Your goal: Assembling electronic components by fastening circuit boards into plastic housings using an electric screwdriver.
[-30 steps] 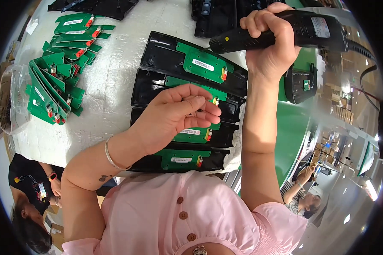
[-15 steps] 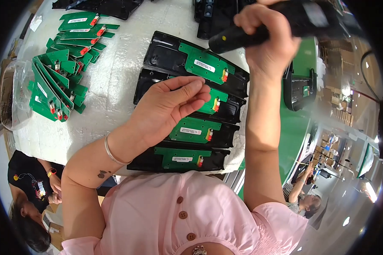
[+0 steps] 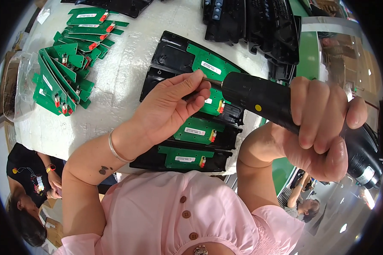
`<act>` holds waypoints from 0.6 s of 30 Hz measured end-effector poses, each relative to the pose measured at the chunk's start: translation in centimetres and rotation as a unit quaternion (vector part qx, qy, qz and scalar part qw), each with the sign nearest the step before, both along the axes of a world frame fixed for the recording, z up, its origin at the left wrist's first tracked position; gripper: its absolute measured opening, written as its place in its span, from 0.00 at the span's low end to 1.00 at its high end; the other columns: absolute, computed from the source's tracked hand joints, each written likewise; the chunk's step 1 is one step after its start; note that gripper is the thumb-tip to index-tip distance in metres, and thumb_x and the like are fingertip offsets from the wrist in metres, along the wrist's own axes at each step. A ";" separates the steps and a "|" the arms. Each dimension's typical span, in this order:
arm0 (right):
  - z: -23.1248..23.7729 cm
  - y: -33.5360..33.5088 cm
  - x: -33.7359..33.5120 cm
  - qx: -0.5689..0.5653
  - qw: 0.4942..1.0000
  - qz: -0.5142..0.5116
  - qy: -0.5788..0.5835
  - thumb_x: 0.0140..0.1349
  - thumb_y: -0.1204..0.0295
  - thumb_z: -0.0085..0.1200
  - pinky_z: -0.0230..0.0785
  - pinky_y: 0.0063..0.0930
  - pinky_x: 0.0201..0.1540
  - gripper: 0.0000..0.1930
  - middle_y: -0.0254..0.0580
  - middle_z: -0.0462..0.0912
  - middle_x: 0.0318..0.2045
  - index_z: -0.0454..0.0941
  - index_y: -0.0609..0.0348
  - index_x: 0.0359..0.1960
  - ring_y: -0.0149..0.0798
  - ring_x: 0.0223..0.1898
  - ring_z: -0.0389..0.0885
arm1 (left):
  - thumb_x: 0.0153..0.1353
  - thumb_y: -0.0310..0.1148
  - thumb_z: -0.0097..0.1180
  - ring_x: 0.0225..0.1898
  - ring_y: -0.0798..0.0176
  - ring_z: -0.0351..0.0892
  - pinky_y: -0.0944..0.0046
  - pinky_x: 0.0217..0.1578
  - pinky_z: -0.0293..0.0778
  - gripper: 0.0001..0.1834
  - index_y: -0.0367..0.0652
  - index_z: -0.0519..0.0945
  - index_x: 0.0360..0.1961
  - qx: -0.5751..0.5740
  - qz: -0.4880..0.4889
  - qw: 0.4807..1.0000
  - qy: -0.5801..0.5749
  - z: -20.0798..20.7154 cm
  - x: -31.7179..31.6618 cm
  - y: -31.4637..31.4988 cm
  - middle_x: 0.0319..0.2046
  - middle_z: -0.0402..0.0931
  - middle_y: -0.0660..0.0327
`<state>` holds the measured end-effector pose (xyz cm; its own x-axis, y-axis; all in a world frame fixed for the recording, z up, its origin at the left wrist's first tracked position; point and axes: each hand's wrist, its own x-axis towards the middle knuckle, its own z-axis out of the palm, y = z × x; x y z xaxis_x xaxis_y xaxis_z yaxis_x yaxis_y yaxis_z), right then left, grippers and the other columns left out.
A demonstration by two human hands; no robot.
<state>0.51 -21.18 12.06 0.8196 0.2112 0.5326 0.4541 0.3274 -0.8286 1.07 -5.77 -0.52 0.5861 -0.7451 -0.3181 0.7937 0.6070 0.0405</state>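
Note:
My right hand [image 3: 317, 123] is wrapped round a black power screwdriver [image 3: 259, 95], tilted nearly level with its bit pointing left. At the bit's tip, the thumb and fingers of my left hand [image 3: 166, 104] are pinched together; anything small between them is hidden. Below the hands lies a column of several black plastic housings [image 3: 170, 53], each with a green circuit board [image 3: 206, 63] bearing a white label and a red-yellow connector. My left hand and the screwdriver partly cover the second housing from the far end.
On the left of the white padded surface [image 3: 115, 85] is a pile of loose green circuit boards [image 3: 55, 80], with a clear plastic bag [image 3: 19, 93] beside it. Black molded parts [image 3: 268, 34] stand at the far right. People sit at left [image 3: 25, 174] and right [image 3: 298, 199].
The screwdriver has come off the farthest board and swung nearer, its bit now at my left fingertips. My right hand has turned and moved right and nearer; my left hand stays pinched.

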 end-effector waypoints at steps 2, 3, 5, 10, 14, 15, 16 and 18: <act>-0.1 0.4 -0.1 0.019 1.000 0.007 0.021 0.40 0.77 0.44 0.54 0.19 0.27 0.16 0.22 0.65 0.14 0.67 0.59 0.36 0.23 0.18 0.64 | 0.57 0.33 0.50 0.33 0.70 0.73 0.76 0.35 0.73 0.10 0.36 0.74 0.34 0.016 0.003 1.000 0.012 0.0 0.0 0.0 0.30 0.73 0.62; -0.5 0.7 0.2 0.019 1.000 0.008 0.021 0.40 0.77 0.44 0.54 0.19 0.27 0.16 0.22 0.65 0.14 0.67 0.59 0.36 0.23 0.18 0.64 | 0.57 0.34 0.50 0.33 0.68 0.74 0.73 0.37 0.73 0.11 0.34 0.73 0.35 0.031 0.004 0.999 0.023 0.0 -0.1 0.0 0.30 0.73 0.61; -2.2 0.9 1.5 0.040 0.998 -0.042 0.009 0.40 0.79 0.43 0.54 0.23 0.27 0.15 0.26 0.62 0.14 0.67 0.58 0.35 0.27 0.18 0.63 | 0.59 0.35 0.45 0.37 0.63 0.74 0.70 0.40 0.72 0.15 0.32 0.70 0.40 0.030 -0.016 0.999 0.030 1.7 0.2 -0.7 0.34 0.73 0.56; -5.0 1.6 6.3 0.036 0.987 -0.149 0.041 0.44 0.76 0.40 0.55 0.29 0.27 0.10 0.33 0.59 0.15 0.68 0.61 0.31 0.31 0.18 0.59 | 0.63 0.36 0.37 0.43 0.53 0.73 0.62 0.49 0.68 0.22 0.26 0.61 0.50 0.054 -0.022 0.996 -0.064 0.9 -0.1 -0.3 0.41 0.71 0.46; -5.2 2.8 6.9 0.038 0.975 -0.209 0.066 0.47 0.76 0.47 0.56 0.21 0.18 0.09 0.36 0.64 0.14 0.64 0.64 0.31 0.28 0.12 0.60 | 0.62 0.33 0.38 0.40 0.55 0.74 0.65 0.44 0.70 0.16 0.32 0.66 0.45 0.052 -0.085 0.989 -0.108 1.0 -0.3 -0.3 0.38 0.73 0.49; -5.3 2.8 7.0 0.025 0.975 -0.209 0.065 0.48 0.76 0.47 0.56 0.21 0.18 0.09 0.36 0.65 0.15 0.64 0.64 0.32 0.28 0.12 0.60 | 0.62 0.33 0.39 0.39 0.57 0.75 0.67 0.41 0.72 0.14 0.34 0.68 0.43 0.057 -0.080 0.987 -0.123 1.0 -0.4 -0.2 0.36 0.73 0.51; -5.3 2.8 7.1 0.034 0.976 -0.200 0.073 0.48 0.77 0.46 0.57 0.21 0.18 0.09 0.36 0.64 0.14 0.64 0.63 0.31 0.28 0.12 0.60 | 0.62 0.33 0.39 0.39 0.57 0.75 0.67 0.41 0.72 0.14 0.34 0.68 0.43 0.057 -0.080 0.988 -0.123 1.1 -0.3 -0.1 0.36 0.73 0.51; -5.4 2.8 7.4 0.031 0.977 -0.195 0.080 0.48 0.77 0.46 0.57 0.21 0.18 0.09 0.36 0.64 0.14 0.64 0.63 0.31 0.28 0.12 0.60 | 0.61 0.32 0.42 0.36 0.63 0.75 0.71 0.36 0.72 0.10 0.38 0.71 0.38 0.073 -0.108 0.982 -0.138 1.5 0.0 0.1 0.32 0.75 0.57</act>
